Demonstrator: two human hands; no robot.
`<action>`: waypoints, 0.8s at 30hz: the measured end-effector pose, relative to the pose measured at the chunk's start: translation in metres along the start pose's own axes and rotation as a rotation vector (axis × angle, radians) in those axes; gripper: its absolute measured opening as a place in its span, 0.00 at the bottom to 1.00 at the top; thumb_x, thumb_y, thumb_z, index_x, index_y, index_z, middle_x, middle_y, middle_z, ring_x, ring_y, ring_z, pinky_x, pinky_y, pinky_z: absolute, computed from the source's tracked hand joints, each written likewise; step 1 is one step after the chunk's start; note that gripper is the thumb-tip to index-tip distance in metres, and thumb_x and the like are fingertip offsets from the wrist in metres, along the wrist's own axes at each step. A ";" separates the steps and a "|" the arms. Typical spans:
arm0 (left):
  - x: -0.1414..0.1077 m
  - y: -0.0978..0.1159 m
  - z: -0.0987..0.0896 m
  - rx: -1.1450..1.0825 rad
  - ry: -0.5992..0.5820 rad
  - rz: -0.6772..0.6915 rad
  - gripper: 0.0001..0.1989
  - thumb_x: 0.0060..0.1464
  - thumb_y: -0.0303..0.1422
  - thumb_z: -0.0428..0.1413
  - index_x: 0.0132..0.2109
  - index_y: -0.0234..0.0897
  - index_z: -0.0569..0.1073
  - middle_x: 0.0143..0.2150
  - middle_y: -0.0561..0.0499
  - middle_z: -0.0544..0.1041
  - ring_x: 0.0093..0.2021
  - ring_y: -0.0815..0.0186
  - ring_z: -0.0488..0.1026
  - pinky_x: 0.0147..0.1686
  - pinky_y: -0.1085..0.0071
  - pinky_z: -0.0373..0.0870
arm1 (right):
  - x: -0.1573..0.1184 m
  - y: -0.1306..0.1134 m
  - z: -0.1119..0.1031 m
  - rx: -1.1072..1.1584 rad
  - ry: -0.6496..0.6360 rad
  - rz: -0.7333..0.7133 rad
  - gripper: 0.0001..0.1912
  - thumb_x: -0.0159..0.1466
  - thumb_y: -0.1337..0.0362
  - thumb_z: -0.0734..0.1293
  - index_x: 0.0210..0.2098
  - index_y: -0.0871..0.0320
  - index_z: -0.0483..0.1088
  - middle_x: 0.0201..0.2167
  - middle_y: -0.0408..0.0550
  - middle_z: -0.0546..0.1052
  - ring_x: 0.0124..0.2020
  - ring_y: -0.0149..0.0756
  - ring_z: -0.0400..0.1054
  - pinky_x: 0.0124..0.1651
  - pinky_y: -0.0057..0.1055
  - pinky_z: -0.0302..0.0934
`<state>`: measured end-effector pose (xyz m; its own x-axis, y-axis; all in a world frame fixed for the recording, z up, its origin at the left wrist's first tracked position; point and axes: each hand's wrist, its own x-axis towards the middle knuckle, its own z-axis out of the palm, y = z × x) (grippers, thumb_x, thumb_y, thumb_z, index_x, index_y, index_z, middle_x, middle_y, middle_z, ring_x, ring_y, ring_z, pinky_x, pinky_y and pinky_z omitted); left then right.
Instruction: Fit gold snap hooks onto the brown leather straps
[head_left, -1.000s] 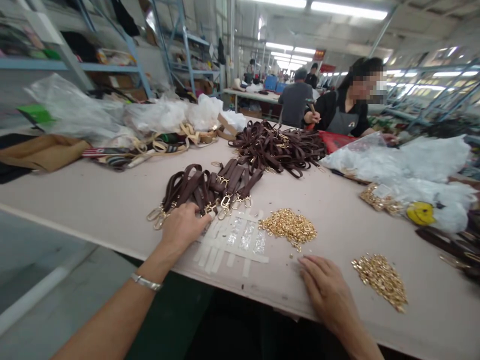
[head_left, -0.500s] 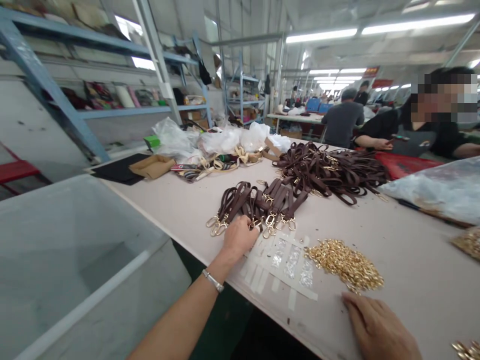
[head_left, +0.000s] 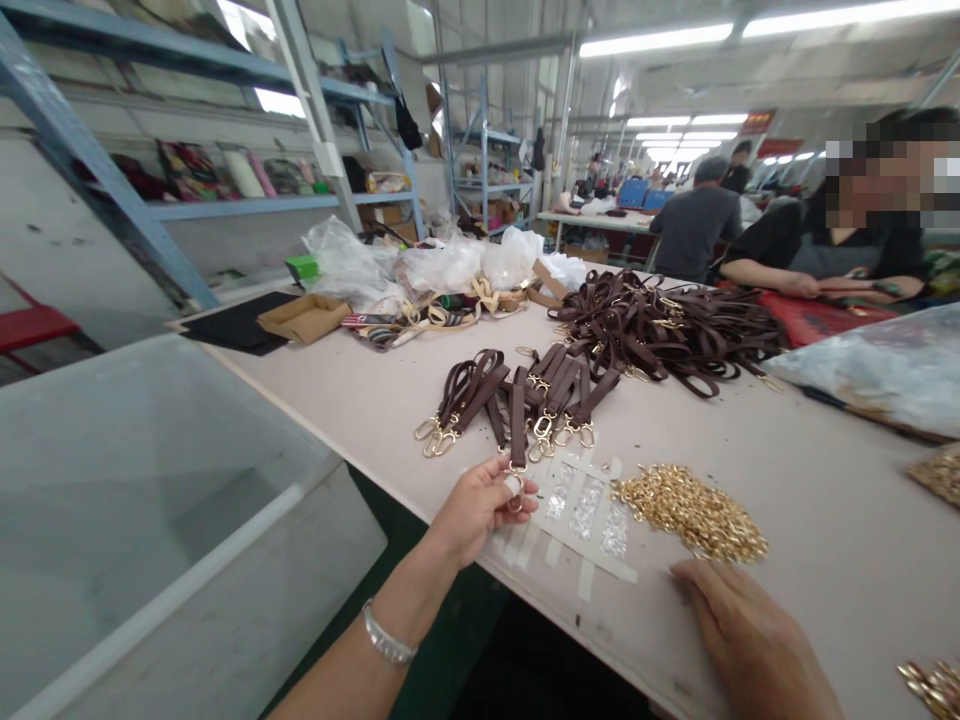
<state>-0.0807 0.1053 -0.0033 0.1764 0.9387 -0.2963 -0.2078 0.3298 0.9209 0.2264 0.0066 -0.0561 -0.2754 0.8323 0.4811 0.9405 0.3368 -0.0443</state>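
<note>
My left hand [head_left: 480, 510] pinches the gold clasp at the end of a brown wrist strap [head_left: 518, 420], whose loop stretches away from me over the other straps. Behind it lies a small group of similar brown straps [head_left: 472, 390], their gold clasps toward me. To the right, my right hand [head_left: 750, 625] is low over the table beside a heap of small gold metal pieces [head_left: 690, 510]. Its fingers are curled together; whatever they hold, if anything, is hidden. Between my hands, clear tiny pieces [head_left: 585, 510] lie within strips of tape [head_left: 589, 578] on the tabletop.
A larger tangle of brown straps [head_left: 667, 330] lies farther back. Plastic bags [head_left: 442, 275] and a cardboard tray [head_left: 304, 318] occupy the far left. A grey bin [head_left: 150, 520] adjoins the table's left edge. Across the table sits a person [head_left: 832, 250] beside a plastic bag [head_left: 885, 370].
My left hand has drawn back toward me from the small group with one strap by its clasp. The right hand stays near the gold heap, shifted slightly left.
</note>
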 end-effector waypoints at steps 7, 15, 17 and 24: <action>-0.036 -0.026 0.021 -0.294 -0.038 -0.103 0.14 0.49 0.20 0.56 0.44 0.30 0.75 0.36 0.47 0.80 0.30 0.69 0.77 0.37 0.70 0.78 | -0.006 0.003 -0.005 0.010 -0.082 0.057 0.12 0.68 0.68 0.57 0.42 0.53 0.71 0.38 0.48 0.79 0.39 0.40 0.73 0.43 0.34 0.63; -0.034 -0.026 0.030 -0.388 0.031 -0.306 0.10 0.60 0.23 0.53 0.49 0.31 0.69 0.33 0.45 0.82 0.26 0.67 0.79 0.30 0.70 0.79 | 0.000 -0.003 -0.012 0.032 -0.114 0.053 0.13 0.66 0.74 0.57 0.41 0.53 0.70 0.35 0.46 0.78 0.38 0.42 0.71 0.43 0.36 0.62; -0.033 -0.025 0.031 -0.386 0.027 -0.322 0.11 0.59 0.20 0.54 0.49 0.30 0.69 0.32 0.45 0.81 0.25 0.68 0.79 0.30 0.71 0.79 | 0.000 -0.006 -0.013 0.055 -0.111 0.051 0.13 0.66 0.74 0.57 0.41 0.53 0.70 0.35 0.46 0.77 0.38 0.41 0.70 0.43 0.36 0.61; -0.047 -0.029 0.032 -0.446 -0.113 -0.339 0.23 0.55 0.17 0.56 0.58 0.29 0.68 0.42 0.39 0.83 0.23 0.72 0.77 0.25 0.76 0.76 | -0.003 -0.004 -0.013 0.150 -0.109 0.051 0.14 0.66 0.75 0.58 0.45 0.53 0.70 0.39 0.46 0.78 0.41 0.39 0.70 0.47 0.33 0.61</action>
<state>-0.0519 0.0486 -0.0079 0.4007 0.7645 -0.5050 -0.5035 0.6442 0.5757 0.2261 -0.0028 -0.0463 -0.2553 0.8901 0.3776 0.9158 0.3478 -0.2007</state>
